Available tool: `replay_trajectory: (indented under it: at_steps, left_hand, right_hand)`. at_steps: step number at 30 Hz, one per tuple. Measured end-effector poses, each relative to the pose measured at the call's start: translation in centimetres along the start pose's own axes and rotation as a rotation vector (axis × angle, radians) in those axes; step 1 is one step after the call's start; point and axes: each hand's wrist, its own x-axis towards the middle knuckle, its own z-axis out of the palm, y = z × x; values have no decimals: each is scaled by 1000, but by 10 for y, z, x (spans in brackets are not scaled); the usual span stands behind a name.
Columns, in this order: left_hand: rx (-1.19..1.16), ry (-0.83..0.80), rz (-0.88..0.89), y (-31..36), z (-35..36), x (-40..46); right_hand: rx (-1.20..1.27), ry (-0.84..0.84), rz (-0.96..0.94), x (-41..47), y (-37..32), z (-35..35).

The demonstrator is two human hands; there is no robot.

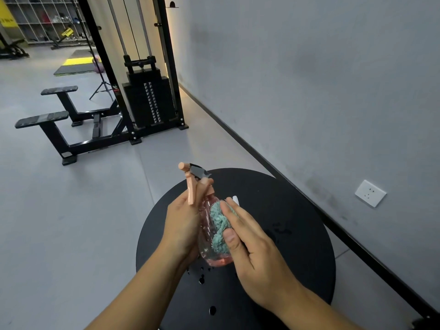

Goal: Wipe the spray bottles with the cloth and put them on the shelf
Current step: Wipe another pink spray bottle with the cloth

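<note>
A clear pink spray bottle point(206, 225) with a peach trigger and a black nozzle top is held above the round black table point(297, 234). My left hand point(183, 225) grips it from the left, fingers curled round its neck and body. My right hand point(247, 244) presses a bunched teal cloth point(220, 225) against the bottle's right side, thumb and fingers holding the cloth. A small white object point(235, 200) peeks out behind my right fingertips; what it is cannot be told.
Water drops lie on the table near its front point(202, 279). A black cable weight machine point(147, 101) with its floor frame stands ahead on the left. A grey wall with a white socket point(370, 193) runs along the right. Shelving point(42, 17) stands far back left.
</note>
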Motion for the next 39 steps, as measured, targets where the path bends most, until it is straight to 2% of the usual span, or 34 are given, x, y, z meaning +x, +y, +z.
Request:
replay_trajectory:
  at_steps: [5,14,19,26,32,39]
  left_hand:
    - [10,57,-19,-5,-6,6]
    - [51,24,-44,-6,-4,1]
    - [20,128,-14,-6,-8,4]
    - [75,56,-6,-13,-1,-6]
    - [74,113,12,-5,-3,-1]
    - [123,49,-78,-12,3,-8]
  right_hand:
    - [-2,13,2,-2,-2,6]
    - [30,-2,-4,0,2,0]
    - [22,-5,-14,-2,-2,5]
    - [31,24,-6,4,1,-1]
    - [-16,13,-24,-1,3,3]
    - [-98,13,-25,3,8,2]
